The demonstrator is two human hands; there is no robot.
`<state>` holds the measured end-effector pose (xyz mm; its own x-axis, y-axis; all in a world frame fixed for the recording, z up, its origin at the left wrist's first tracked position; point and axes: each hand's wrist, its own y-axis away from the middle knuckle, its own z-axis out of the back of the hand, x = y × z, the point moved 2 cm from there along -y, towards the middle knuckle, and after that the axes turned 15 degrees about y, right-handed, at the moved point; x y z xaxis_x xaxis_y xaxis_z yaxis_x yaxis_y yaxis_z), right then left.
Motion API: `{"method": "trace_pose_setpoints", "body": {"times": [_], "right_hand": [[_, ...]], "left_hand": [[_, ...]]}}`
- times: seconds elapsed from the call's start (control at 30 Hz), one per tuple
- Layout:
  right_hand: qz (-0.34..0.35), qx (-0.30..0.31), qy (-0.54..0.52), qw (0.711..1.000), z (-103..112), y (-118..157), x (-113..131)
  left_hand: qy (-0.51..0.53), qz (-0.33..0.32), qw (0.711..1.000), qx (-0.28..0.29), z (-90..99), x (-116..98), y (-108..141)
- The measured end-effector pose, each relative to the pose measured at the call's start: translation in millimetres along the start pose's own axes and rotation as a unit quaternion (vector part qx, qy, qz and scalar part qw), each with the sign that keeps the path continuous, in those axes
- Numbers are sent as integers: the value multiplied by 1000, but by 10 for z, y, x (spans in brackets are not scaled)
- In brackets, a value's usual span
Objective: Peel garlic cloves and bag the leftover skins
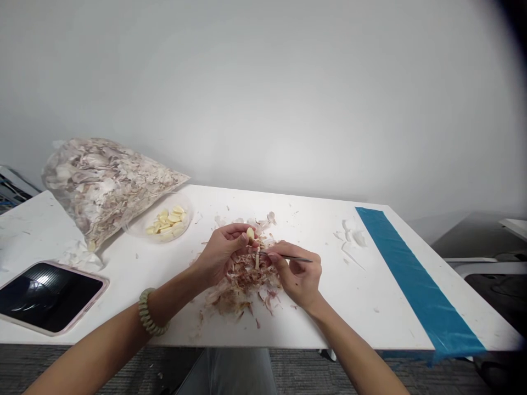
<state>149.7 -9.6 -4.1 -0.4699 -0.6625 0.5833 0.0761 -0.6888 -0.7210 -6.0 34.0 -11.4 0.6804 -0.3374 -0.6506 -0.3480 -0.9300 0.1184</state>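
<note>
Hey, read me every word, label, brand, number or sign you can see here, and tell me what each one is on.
There are none that I can read.
Dark-screened tablet: only a reflection shows, no text.
Plastic bag, plastic bowl and blue strip: no lettering visible.
Thin tool in the right hand: too small to tell if it is marked.

- Plain pale-grey wall [263, 99] rising behind the worktop's far edge, softly lit.
- White table [379, 307], blue tape [415, 280] running front to back near its right edge.
- Grey streaked carpet [304, 373] below the near edge.
- Grey-framed furniture [486, 269] past the right edge, too dim to name.
</note>
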Motion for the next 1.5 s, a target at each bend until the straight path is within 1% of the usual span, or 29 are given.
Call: {"method": "trace_pose_setpoints", "body": {"times": [0.13, 0.23, 0.43, 0.5, 0.7, 0.83, 1.07, 1.3, 1.5], "right_hand": [[9, -18, 43, 999, 20, -27, 9], [3, -19, 63, 998, 26, -40, 2], [-42, 3, 27, 999, 4, -38, -22], [-57, 2, 12, 998, 1, -34, -20], [-80, -1, -23, 997, 12, -16, -18], [-74, 3, -18, 997, 19, -13, -35], [-49, 10, 1, 999, 28, -29, -39], [-12, -7, 51, 999, 47, -39, 4], [0, -23, 64, 998, 51, -38, 25]], "left_hand": [[-2, 9, 1000, 22, -1, -6, -2], [-13, 21, 999, 21, 5, -3, -6], [-29, 31, 999, -6, 6, 10, -3], [-27, 29, 999, -12, -1, 10, -2], [-27, 31, 999, 17, 5, 22, 3], [-34, 31, 999, 24, 25, 28, 1], [-37, 38, 998, -14, -1, 15, -1], [-39, 40, 998, -41, -18, 23, 8], [-27, 39, 998, -40, -21, 32, -8]]}}
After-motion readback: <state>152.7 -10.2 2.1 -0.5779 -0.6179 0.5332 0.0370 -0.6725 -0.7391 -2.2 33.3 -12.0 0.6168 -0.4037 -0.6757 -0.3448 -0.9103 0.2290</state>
